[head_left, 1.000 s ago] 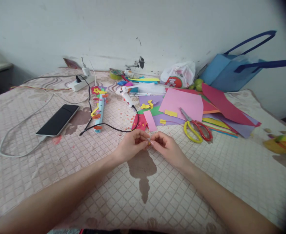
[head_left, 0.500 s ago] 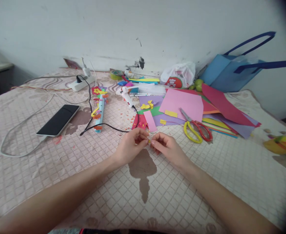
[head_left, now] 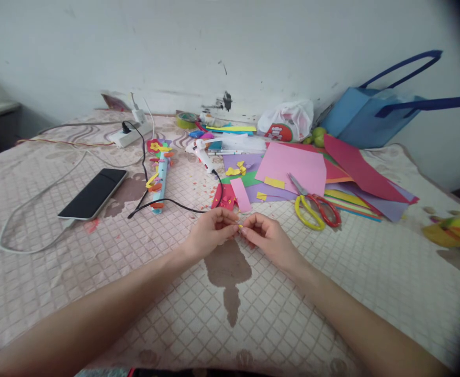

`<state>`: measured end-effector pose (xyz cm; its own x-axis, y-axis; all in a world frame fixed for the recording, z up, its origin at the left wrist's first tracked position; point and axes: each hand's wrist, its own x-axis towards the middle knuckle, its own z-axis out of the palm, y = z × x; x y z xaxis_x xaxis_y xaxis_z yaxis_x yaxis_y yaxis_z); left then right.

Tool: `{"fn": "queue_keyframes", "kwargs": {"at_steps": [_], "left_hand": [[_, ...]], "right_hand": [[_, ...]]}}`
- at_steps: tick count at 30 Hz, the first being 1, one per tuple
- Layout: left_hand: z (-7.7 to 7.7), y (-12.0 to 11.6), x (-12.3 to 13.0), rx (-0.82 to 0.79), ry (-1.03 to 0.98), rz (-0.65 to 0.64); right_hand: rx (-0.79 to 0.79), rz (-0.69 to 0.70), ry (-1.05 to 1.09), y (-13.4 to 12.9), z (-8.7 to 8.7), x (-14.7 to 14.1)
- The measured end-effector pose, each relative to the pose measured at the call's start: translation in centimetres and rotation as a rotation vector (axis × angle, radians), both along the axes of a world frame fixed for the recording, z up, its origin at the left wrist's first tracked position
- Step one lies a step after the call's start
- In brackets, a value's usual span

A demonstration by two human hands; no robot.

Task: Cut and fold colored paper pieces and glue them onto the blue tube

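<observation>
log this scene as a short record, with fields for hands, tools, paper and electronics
left hand: pinching a tiny yellow piece
right hand: at the same piece, grip unclear
scissors: blades over pink sheet
hot glue gun: lying beyond the hands, black cord attached
phone: lying flat, cable attached
power strip: behind phone

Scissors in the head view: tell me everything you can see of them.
The scissors have grey, metallic-looking blades and two loop handles, one yellow and one red, plastic by the look. They lie flat, tips pointing away and to the left over the large pink sheet, handles toward the person on the patterned tablecloth. The blades look closed or nearly so. Neither hand touches them; the right hand is nearer.
</observation>
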<state>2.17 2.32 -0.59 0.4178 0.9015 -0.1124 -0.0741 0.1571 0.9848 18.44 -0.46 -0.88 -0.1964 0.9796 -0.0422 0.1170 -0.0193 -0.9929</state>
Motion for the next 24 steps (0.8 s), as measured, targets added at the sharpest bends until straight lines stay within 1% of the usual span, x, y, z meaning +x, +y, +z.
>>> {"fn": "queue_keyframes", "kwargs": {"at_steps": [5, 10, 18, 24], "left_hand": [[-0.01, -0.03, -0.12, -0.007, -0.024, -0.009], [-0.14, 0.00, -0.19, -0.001, -0.042, -0.024], [-0.01, -0.24, -0.16, 0.070, -0.052, -0.049], [0.01, -0.12, -0.22, 0.109, -0.034, -0.022]], "right_hand": [[-0.015, 0.034, 0.027, 0.01, -0.05, 0.14], [-0.033, 0.028, 0.030, -0.08, 0.05, 0.13], [-0.051, 0.020, 0.039, -0.08, 0.10, 0.10], [-0.056, 0.013, 0.056, -0.06, -0.01, 0.05]]}}
